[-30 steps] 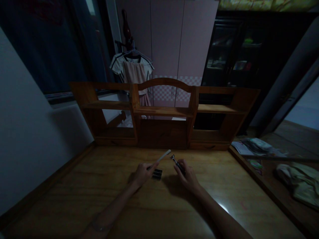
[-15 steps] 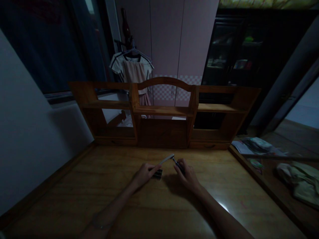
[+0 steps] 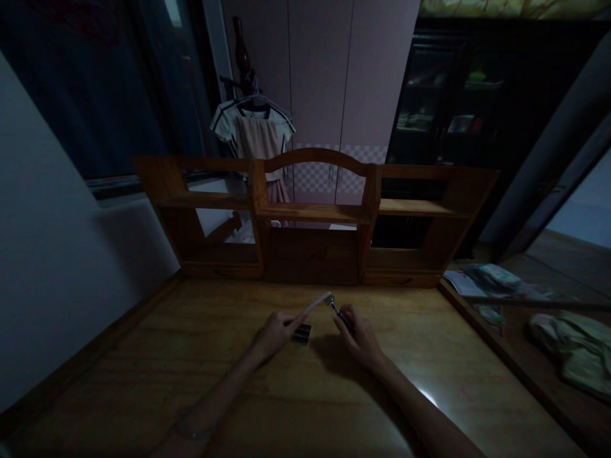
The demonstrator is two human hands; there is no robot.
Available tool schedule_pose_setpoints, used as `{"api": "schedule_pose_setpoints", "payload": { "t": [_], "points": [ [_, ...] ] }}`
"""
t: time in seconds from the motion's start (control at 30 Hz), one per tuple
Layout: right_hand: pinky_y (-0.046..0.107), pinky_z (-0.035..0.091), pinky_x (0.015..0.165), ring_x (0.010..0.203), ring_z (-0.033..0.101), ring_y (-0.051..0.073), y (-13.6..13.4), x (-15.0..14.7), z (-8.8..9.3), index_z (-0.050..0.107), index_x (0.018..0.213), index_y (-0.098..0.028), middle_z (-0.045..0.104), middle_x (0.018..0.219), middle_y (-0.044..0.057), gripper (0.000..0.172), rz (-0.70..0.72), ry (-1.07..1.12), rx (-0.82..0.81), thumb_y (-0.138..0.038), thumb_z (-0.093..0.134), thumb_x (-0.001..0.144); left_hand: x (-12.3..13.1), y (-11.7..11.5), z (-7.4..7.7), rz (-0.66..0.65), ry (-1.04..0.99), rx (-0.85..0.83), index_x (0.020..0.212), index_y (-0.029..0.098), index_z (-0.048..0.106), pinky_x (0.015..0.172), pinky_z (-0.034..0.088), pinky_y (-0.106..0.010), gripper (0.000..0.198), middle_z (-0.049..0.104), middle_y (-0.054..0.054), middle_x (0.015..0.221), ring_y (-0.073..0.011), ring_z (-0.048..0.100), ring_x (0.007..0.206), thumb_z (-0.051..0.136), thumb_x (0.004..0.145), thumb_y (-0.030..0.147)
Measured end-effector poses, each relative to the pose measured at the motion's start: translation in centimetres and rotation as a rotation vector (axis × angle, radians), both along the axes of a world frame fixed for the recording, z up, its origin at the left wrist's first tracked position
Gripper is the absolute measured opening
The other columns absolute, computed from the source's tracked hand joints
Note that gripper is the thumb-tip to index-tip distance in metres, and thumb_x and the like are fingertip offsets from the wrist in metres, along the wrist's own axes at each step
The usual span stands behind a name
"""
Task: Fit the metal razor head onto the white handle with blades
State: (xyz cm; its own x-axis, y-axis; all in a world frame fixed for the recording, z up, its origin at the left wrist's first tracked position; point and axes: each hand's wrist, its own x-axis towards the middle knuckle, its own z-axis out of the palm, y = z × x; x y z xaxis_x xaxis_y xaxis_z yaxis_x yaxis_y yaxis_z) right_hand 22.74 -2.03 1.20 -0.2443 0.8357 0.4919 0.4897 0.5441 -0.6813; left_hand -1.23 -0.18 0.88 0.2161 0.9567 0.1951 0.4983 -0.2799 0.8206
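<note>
My left hand (image 3: 275, 332) is closed on a slim, pale stick (image 3: 317, 302) that points up and to the right. In my right hand (image 3: 359, 334) is a razor-like tool (image 3: 340, 312) with a dark handle, a shiny metal neck and a small head. The stick's far end meets or overlaps the tool's head; in the dim light I cannot tell whether they touch. Below the stick, a small black slotted case (image 3: 302, 333) lies on the wooden desk (image 3: 305, 394), partly hidden by my left fingers.
A wooden shelf unit (image 3: 312, 210) runs along the desk's back edge, with a white wall (image 3: 42, 254) at the left. Raised rims edge the desk's sides. Papers (image 3: 491, 280) and crumpled cloth (image 3: 582, 356) lie beyond the right rim.
The stick's far end has shifted slightly left, and more of the razor-like tool's head shows beside it. Both hands stay almost in place; the black case has not moved.
</note>
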Motion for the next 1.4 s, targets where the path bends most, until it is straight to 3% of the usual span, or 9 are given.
{"api": "schedule_pose_setpoints", "payload": {
  "t": [0.27,0.4,0.93,1.27,1.4],
  "points": [
    [0.023,0.034,0.054,0.057,0.050,0.012,0.11,-0.12,-0.07,0.046,0.099,-0.021,0.053,0.069,-0.002,0.016,-0.006,0.014,-0.014,-0.035,0.045,0.090,-0.21,0.40,-0.71,0.029,-0.044,0.022,0.045,0.013,0.047,0.047,0.019,-0.022,0.057,0.032,0.004,0.045,-0.0075,0.028,0.047,0.043,0.084,0.055],
    [0.024,0.035,0.055,0.057,0.050,0.012,0.08,-0.16,-0.11,0.046,0.098,-0.021,0.054,0.069,-0.002,0.017,-0.007,0.019,0.010,-0.035,0.045,0.090,-0.13,0.24,-0.74,-0.030,-0.032,-0.011,0.048,0.012,0.053,0.048,0.023,-0.021,0.056,0.038,0.004,0.047,-0.0080,0.031,0.047,0.044,0.084,0.053],
    [0.024,0.037,0.056,0.058,0.053,0.013,0.04,-0.13,0.07,0.047,0.098,-0.021,0.055,0.070,-0.001,0.017,-0.009,0.031,0.017,-0.036,0.044,0.090,0.02,0.05,-0.17,0.027,0.007,0.011,0.052,0.012,0.058,0.049,0.025,-0.021,0.054,0.045,0.002,0.048,-0.0104,0.037,0.049,0.044,0.083,0.055],
    [0.025,0.037,0.056,0.060,0.054,0.014,0.02,-0.18,-0.03,0.047,0.101,-0.021,0.058,0.073,0.000,0.018,-0.015,0.015,0.020,-0.036,0.044,0.090,-0.03,0.31,-0.74,-0.010,0.001,-0.003,0.048,0.012,0.053,0.048,0.022,-0.022,0.057,0.039,0.003,0.046,-0.0085,0.032,0.048,0.045,0.082,0.057],
    [0.024,0.037,0.055,0.058,0.053,0.013,0.05,-0.14,-0.13,0.047,0.101,-0.021,0.057,0.070,-0.001,0.017,-0.017,0.011,0.022,-0.035,0.045,0.090,-0.20,0.43,-0.66,0.034,0.009,0.003,0.049,0.012,0.053,0.048,0.021,-0.022,0.056,0.038,0.003,0.047,-0.0085,0.032,0.048,0.044,0.081,0.057]
  ]
}}
